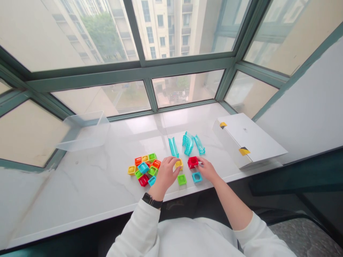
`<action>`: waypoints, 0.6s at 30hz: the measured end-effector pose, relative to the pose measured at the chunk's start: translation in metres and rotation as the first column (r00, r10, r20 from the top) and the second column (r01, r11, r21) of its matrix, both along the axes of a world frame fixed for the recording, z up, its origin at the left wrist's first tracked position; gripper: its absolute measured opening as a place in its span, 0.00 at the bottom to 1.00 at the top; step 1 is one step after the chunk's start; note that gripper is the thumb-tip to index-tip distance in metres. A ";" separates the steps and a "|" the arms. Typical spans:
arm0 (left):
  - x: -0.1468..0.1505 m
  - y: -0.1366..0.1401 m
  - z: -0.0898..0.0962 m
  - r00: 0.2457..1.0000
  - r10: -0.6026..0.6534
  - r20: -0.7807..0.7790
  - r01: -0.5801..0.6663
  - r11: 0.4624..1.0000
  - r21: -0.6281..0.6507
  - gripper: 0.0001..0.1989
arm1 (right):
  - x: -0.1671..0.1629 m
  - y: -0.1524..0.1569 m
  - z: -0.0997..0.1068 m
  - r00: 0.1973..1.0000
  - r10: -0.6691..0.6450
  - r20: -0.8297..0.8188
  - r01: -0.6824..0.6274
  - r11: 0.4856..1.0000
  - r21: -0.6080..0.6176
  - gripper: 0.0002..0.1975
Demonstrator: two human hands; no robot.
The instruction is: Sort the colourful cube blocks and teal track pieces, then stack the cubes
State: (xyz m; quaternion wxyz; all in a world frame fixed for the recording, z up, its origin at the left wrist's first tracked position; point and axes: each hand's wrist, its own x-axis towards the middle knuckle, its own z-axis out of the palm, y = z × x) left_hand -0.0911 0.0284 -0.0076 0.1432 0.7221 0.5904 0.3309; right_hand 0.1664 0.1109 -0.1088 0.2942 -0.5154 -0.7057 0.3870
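My left hand [167,172], with a dark watch on its wrist, has thumb and fingers around a yellow block [179,164]. To its right, the fingertips of my right hand [207,168] are closed on the side of a red block [192,162]. Nearer to me lie a green block [182,179] and a light blue block [197,177], apart from each other. Left of my left hand sits a loose pile of coloured blocks [144,167], some with openings in their faces. Part of the pile is behind that hand.
Clear turquoise track pieces, one straight [173,147], one curved [188,143] and another narrow piece [199,144], lie beyond my hands. A transparent plastic bin [83,134] stands at the left. A white box [252,137] with yellow-black tabs sits at the right. Windows border the white ledge [93,189].
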 end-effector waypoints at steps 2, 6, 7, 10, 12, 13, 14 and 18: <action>-0.009 -0.004 0.009 1.000 0.009 0.020 -0.009 1.000 0.008 0.11 | 0.000 0.000 -0.001 1.000 -0.002 0.004 0.002 1.000 -0.003 0.23; -0.039 -0.019 0.026 0.996 0.084 0.027 -0.084 0.996 0.009 0.11 | 0.001 0.002 0.000 0.999 0.000 0.033 0.000 1.000 -0.002 0.24; -0.049 -0.024 0.029 0.993 0.118 0.022 -0.118 0.993 0.007 0.11 | 0.001 0.002 0.000 0.999 0.000 0.042 0.000 1.000 0.002 0.24; -0.079 -0.042 0.033 0.978 0.206 -0.002 -0.206 0.978 0.015 0.12 | 0.002 0.003 -0.001 0.998 0.010 0.057 -0.012 1.000 0.023 0.24; -0.099 -0.056 0.030 0.965 0.260 -0.023 -0.260 0.965 0.022 0.12 | 0.003 0.003 0.000 0.998 0.021 0.053 -0.023 0.999 0.032 0.23; -0.109 -0.063 0.028 0.958 0.284 -0.031 -0.283 0.959 0.028 0.12 | 0.003 0.003 0.000 0.998 0.024 0.049 -0.026 0.999 0.030 0.23; -0.118 -0.070 0.024 0.951 0.306 -0.038 -0.305 0.952 0.035 0.13 | 0.003 0.003 0.000 0.999 0.026 0.047 -0.028 0.999 0.026 0.23; -0.146 -0.097 0.002 0.926 0.370 -0.067 -0.370 0.929 0.026 0.13 | 0.002 0.002 0.005 0.998 0.042 0.036 -0.041 0.999 -0.013 0.25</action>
